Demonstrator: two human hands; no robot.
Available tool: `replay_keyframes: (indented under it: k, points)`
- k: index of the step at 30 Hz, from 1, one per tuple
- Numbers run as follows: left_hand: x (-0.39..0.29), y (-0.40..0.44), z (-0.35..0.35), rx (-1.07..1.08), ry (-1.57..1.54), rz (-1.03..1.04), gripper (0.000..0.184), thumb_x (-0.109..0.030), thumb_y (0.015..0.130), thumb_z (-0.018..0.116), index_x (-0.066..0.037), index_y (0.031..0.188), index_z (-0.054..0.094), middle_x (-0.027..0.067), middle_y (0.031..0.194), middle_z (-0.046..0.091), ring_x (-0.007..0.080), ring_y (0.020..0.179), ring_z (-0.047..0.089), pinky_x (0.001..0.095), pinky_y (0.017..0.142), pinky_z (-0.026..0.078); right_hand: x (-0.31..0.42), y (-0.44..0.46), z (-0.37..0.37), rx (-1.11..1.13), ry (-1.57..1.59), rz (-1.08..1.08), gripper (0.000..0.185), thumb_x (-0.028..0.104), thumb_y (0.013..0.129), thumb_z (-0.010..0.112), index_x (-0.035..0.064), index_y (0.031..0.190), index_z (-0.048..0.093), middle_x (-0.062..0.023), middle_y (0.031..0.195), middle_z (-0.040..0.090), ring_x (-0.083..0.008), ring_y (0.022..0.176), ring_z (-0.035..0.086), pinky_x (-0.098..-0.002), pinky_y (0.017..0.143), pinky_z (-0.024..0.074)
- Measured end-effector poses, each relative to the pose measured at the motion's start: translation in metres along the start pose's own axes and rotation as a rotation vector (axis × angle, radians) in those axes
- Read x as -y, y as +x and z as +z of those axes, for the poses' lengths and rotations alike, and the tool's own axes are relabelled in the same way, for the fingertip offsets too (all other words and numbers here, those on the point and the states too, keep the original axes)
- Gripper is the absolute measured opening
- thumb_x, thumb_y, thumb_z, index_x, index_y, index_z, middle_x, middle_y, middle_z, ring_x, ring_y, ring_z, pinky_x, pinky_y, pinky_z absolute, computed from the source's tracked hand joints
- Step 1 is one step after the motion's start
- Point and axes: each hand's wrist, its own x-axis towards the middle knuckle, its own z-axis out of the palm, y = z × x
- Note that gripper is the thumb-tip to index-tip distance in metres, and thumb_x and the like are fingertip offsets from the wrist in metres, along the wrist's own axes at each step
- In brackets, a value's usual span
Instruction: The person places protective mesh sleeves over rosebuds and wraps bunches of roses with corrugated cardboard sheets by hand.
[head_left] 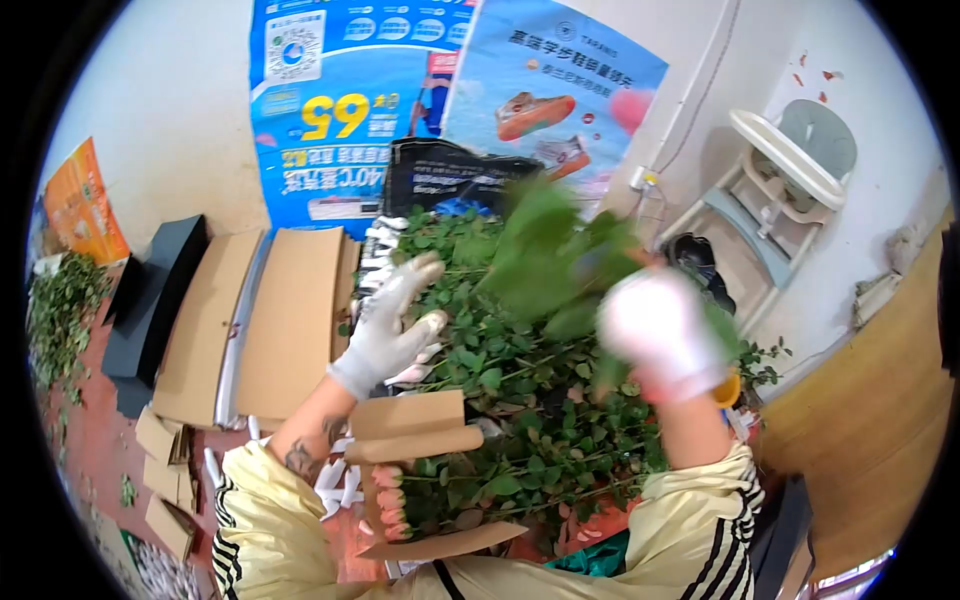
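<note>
- pale yellow sleeves (272, 520) with dark stripes lie nearest the camera, a curved cardboard strip (445, 542) between them.
- at far left, a heap of leaves (65, 315) sits on the floor, well apart from both hands.
- tall cardboard panels (290, 320) lean side by side, just left of the left hand.
- the left hand (385, 335), white-gloved, has its fingers spread and thumb held apart, with nothing in the grip; it is over the left edge of the greenery.
- below it lie folded cardboard pieces (410, 415), then pink flower heads (389, 500), their leafy stems trailing rightward.
- a broad pile of leafy stems (490, 350) fills the middle, between the two arms.
- above the pile, a blurred leafy bunch (560, 260) reaches left from the right fist, its long axis seeming to slope up toward the upper left; the right hand is nearer, the left facing it across a gap.
- the right hand (660, 325), also gloved, looks closed round that bunch; blur hides the fingertips.
- beyond, a high chair (790, 165) stands by the wall.
</note>
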Motion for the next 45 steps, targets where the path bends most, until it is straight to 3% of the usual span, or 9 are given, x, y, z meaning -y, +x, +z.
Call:
replay_keyframes:
  k: [1, 5, 9, 14, 26, 31, 36, 42, 45]
  points:
    - [-0.027, -0.006, -0.015, -0.108, -0.045, 0.136, 0.058, -0.016, 0.073, 0.064, 0.000, 0.126, 0.047, 0.0209, 0.129, 0.049, 0.0346, 0.120, 0.047, 0.0405, 0.100, 0.037, 0.009, -0.008, 0.033, 0.064, 0.088, 0.146, 0.053, 0.030, 0.076, 0.068, 0.0069, 0.121, 0.052, -0.0069, 0.120, 0.054, -0.0191, 0.114, 0.050, -0.0327, 0.098, 0.0370]
    - [-0.112, -0.039, -0.044, -0.230, -0.137, 0.479, 0.076, -0.041, 0.068, 0.075, 0.001, 0.125, 0.048, 0.0293, 0.121, 0.051, 0.0412, 0.111, 0.053, 0.0452, 0.093, 0.043, -0.017, -0.048, 0.086, 0.218, -0.298, -0.042, 0.054, 0.022, 0.062, 0.076, 0.0061, 0.110, 0.057, -0.0081, 0.113, 0.056, -0.0220, 0.103, 0.055, -0.0340, 0.089, 0.0400]
    - [-0.152, -0.043, -0.042, 0.022, 0.047, 0.277, 0.065, -0.027, 0.061, 0.078, -0.001, 0.116, 0.056, 0.0193, 0.111, 0.058, 0.0346, 0.101, 0.059, 0.0426, 0.084, 0.047, 0.000, -0.043, 0.107, 0.266, -0.460, -0.617, 0.057, 0.029, 0.058, 0.078, 0.0009, 0.103, 0.057, -0.0128, 0.099, 0.061, -0.0298, 0.080, 0.063, -0.0385, 0.065, 0.0517]
    - [-0.152, -0.054, -0.026, 0.121, 0.054, 0.261, 0.050, -0.028, 0.081, 0.061, -0.002, 0.124, 0.055, 0.0135, 0.122, 0.057, 0.0319, 0.113, 0.053, 0.0416, 0.097, 0.041, -0.030, -0.069, 0.106, 0.109, -0.270, -0.484, 0.057, 0.032, 0.064, 0.078, -0.0009, 0.105, 0.057, -0.0141, 0.096, 0.062, -0.0314, 0.081, 0.063, -0.0397, 0.071, 0.0518]
    - [-0.162, -0.041, -0.005, -0.018, -0.017, 0.273, 0.046, -0.019, 0.068, 0.077, -0.003, 0.108, 0.061, 0.0139, 0.101, 0.064, 0.0347, 0.090, 0.062, 0.0389, 0.081, 0.050, -0.029, -0.066, 0.103, 0.309, -0.151, -0.252, 0.053, 0.027, 0.066, 0.074, 0.0048, 0.111, 0.056, -0.0160, 0.113, 0.054, -0.0350, 0.102, 0.055, -0.0413, 0.084, 0.0471]
    - [-0.154, -0.040, -0.023, -0.086, 0.046, 0.285, 0.026, -0.015, 0.069, 0.074, -0.004, 0.089, 0.063, 0.0140, 0.101, 0.063, 0.0337, 0.095, 0.062, 0.0413, 0.087, 0.048, 0.015, -0.066, 0.073, 0.003, -0.201, -0.077, 0.060, 0.019, 0.068, 0.072, 0.0010, 0.120, 0.050, -0.0187, 0.124, 0.050, -0.0370, 0.111, 0.052, -0.0414, 0.093, 0.0430]
    - [-0.132, -0.036, -0.038, -0.215, -0.092, 0.266, 0.018, -0.011, 0.074, 0.066, -0.001, 0.088, 0.061, 0.0155, 0.108, 0.059, 0.0354, 0.113, 0.054, 0.0481, 0.103, 0.034, 0.044, -0.036, 0.059, 0.130, -0.421, -0.450, 0.073, 0.013, 0.068, 0.069, -0.0048, 0.132, 0.037, -0.0227, 0.128, 0.047, -0.0402, 0.115, 0.049, -0.0448, 0.100, 0.0372]
    - [-0.119, -0.051, -0.030, -0.148, -0.098, 0.358, 0.033, -0.014, 0.079, 0.065, 0.002, 0.107, 0.057, 0.0193, 0.121, 0.053, 0.0375, 0.120, 0.048, 0.0494, 0.104, 0.031, 0.006, -0.044, 0.128, 0.293, 0.036, -0.534, 0.066, 0.006, 0.067, 0.063, -0.0072, 0.128, 0.040, -0.0222, 0.121, 0.052, -0.0394, 0.105, 0.056, -0.0442, 0.090, 0.0455]
    - [-0.118, -0.069, -0.039, -0.197, -0.072, 0.318, 0.039, -0.014, 0.080, 0.064, 0.005, 0.112, 0.055, 0.0205, 0.127, 0.050, 0.0360, 0.119, 0.049, 0.0452, 0.102, 0.034, -0.011, -0.033, 0.098, 0.129, -0.289, -0.571, 0.061, 0.005, 0.071, 0.061, -0.0065, 0.128, 0.040, -0.0206, 0.122, 0.052, -0.0362, 0.102, 0.058, -0.0423, 0.085, 0.0471]
